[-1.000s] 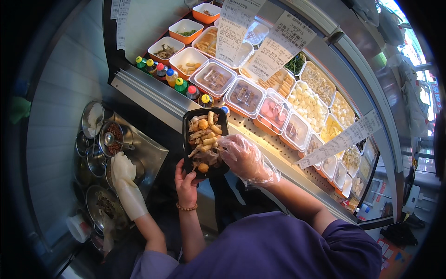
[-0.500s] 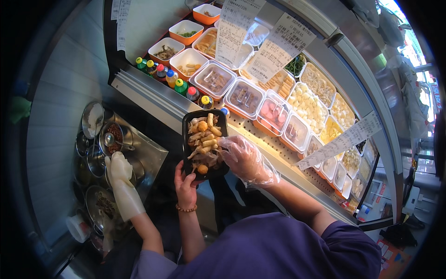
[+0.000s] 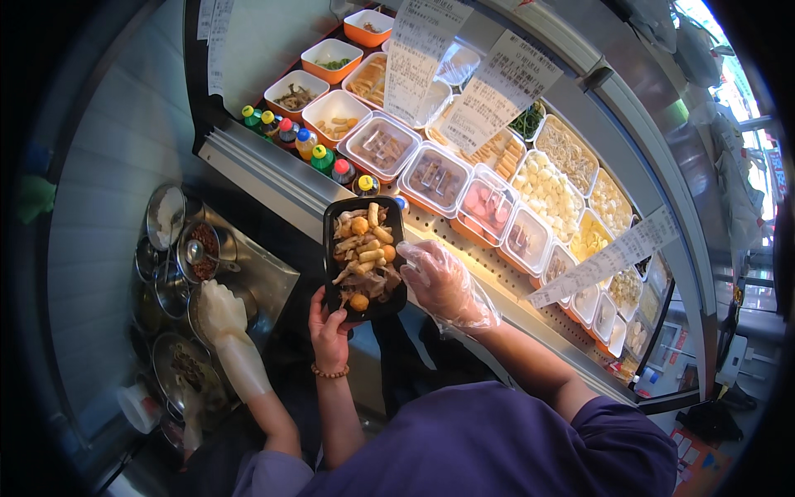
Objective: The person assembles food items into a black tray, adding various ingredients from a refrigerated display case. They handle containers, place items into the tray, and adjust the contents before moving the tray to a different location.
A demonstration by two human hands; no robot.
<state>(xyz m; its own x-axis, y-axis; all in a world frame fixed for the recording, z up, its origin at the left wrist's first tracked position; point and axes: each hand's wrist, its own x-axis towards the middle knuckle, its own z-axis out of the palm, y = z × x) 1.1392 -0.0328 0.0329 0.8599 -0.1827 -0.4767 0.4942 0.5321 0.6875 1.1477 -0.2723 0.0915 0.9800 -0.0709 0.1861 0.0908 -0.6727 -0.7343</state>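
Note:
A black plastic tray [image 3: 330, 290] of mixed food is held in my bare left hand [image 3: 330, 331], thumb on its near rim and fingers beneath. In it lie short pale sticks [image 3: 370, 256], golden balls [image 3: 359, 224] and brownish torn pieces [image 3: 381, 286]. My right hand [image 3: 445, 286], in a clear loose plastic glove, is at the tray's right rim. Its fingers are bent and slightly apart, with no food visible in them; the glove's folds partly hide the fingertips.
Beyond the tray, a display case holds lidded tubs [image 3: 435, 176], open food containers and small bottles [image 3: 322, 157]. Paper slips [image 3: 503, 89] hang before it. At left, a co-worker's gloved hand [image 3: 222, 311] is over metal pots [image 3: 207, 240]; the other is at a bowl [image 3: 186, 356].
My right hand has drawn back slightly to the right from the food, uncovering a golden ball. My left hand and the tray stay nearly still. The co-worker's upper hand has moved down slightly.

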